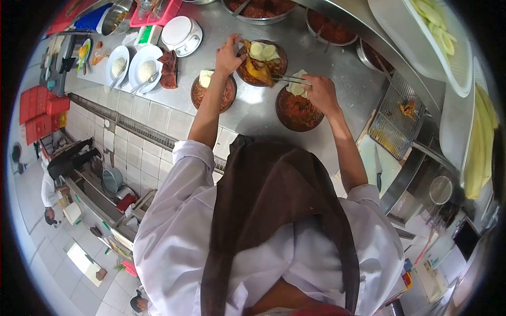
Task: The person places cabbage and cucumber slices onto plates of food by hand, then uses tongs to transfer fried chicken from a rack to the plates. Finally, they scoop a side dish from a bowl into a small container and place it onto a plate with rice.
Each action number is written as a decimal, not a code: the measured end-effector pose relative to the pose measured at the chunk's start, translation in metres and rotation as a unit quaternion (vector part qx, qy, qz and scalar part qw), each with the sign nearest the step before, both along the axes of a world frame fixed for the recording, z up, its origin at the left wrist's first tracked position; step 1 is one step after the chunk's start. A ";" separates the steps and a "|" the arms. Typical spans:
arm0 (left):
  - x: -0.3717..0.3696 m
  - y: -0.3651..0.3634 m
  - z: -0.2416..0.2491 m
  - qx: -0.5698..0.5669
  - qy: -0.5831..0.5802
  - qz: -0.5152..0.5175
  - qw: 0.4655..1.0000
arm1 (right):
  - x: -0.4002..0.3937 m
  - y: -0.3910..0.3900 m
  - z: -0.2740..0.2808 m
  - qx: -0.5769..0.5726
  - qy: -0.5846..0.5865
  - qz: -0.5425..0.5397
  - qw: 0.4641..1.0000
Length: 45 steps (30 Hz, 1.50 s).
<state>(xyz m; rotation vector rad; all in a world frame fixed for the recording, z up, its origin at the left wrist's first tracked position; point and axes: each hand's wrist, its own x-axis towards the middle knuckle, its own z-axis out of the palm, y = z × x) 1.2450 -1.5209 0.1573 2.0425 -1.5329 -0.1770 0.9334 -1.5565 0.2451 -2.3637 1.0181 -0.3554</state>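
Three dark round plates of red sambal stand on the steel counter. My left hand [230, 56] is at the upper left rim of the middle plate [285, 63], its fingers curled beside the food; whether they pinch anything is unclear. My right hand [319, 91] grips metal tongs [290, 79], whose tips touch a golden fried piece [258, 72] on that plate. Pale cucumber slices [263, 51] lie at its top. The right plate [299, 111] holds sambal with pale slices at its upper edge. On the left plate [221, 97] is a pale white piece [205, 78], partly behind my left forearm.
A white scale [182, 35] and two white plates of rice [133, 72] are at the upper left. Sambal bowls [258, 20] line the back. A wire rack [395, 124] and a knife [378, 167] lie right. A co-worker [48, 189] is far left.
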 end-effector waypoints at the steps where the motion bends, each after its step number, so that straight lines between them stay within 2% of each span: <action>1: 0.001 0.001 0.001 0.008 0.027 -0.005 1.000 | -0.001 -0.002 -0.001 -0.005 -0.005 0.011 1.000; 2: 0.004 0.000 0.000 0.008 0.027 -0.004 1.000 | -0.001 -0.004 -0.003 -0.005 -0.005 0.011 1.000; 4: 0.011 0.000 -0.006 -0.039 0.116 -0.018 0.992 | -0.002 -0.007 -0.004 -0.002 -0.010 0.020 1.000; 5: 0.015 -0.001 -0.008 -0.039 0.116 -0.019 0.992 | -0.002 -0.009 -0.004 -0.002 -0.010 0.018 1.000; 7: 0.019 -0.001 -0.006 -0.037 0.110 -0.026 0.993 | 0.001 -0.014 0.004 0.060 0.061 0.012 0.996; 11: 0.023 -0.005 -0.005 -0.022 0.136 -0.027 0.990 | 0.003 -0.018 0.003 0.044 0.041 0.025 0.998; 17: 0.015 -0.021 0.014 -0.095 0.135 -0.110 0.980 | 0.001 -0.009 -0.003 0.132 0.025 -0.021 0.991; 19: 0.015 -0.021 0.014 -0.015 0.086 -0.030 0.996 | -0.004 -0.009 -0.002 0.176 0.016 -0.056 0.983; 20: 0.014 -0.019 0.013 -0.018 0.085 -0.029 0.996 | -0.005 -0.007 -0.002 0.173 0.015 -0.056 0.983; 22: 0.000 -0.004 0.019 0.106 0.054 0.060 0.991 | -0.005 -0.004 0.002 0.220 0.048 -0.076 0.971; 24: -0.014 0.004 0.015 0.091 0.055 0.055 0.993 | -0.002 -0.002 -0.011 0.217 0.043 -0.079 0.972; 26: -0.026 0.008 0.008 0.125 0.010 0.079 0.989 | -0.002 0.003 -0.023 0.219 0.036 -0.081 0.972; 28: -0.033 0.005 0.007 0.120 0.000 0.103 0.987 | 0.000 0.005 -0.026 0.225 -0.018 -0.097 0.969; 32: -0.034 -0.005 -0.001 0.105 0.017 0.126 0.986 | 0.005 0.011 -0.013 0.245 0.000 -0.104 0.964; 34: -0.036 -0.009 0.002 0.118 0.024 0.141 0.983 | 0.008 0.013 -0.003 0.265 0.034 -0.127 0.955; 36: -0.038 -0.011 0.004 0.143 0.021 0.129 0.981 | 0.013 0.016 -0.016 0.244 0.024 -0.124 0.961; 41: -0.037 -0.009 0.017 0.117 0.049 0.142 0.982 | 0.019 0.024 -0.014 0.222 -0.002 -0.131 0.966; 45: -0.032 -0.013 0.034 0.128 0.018 0.130 0.983 | 0.028 0.024 -0.047 0.288 -0.062 -0.112 0.949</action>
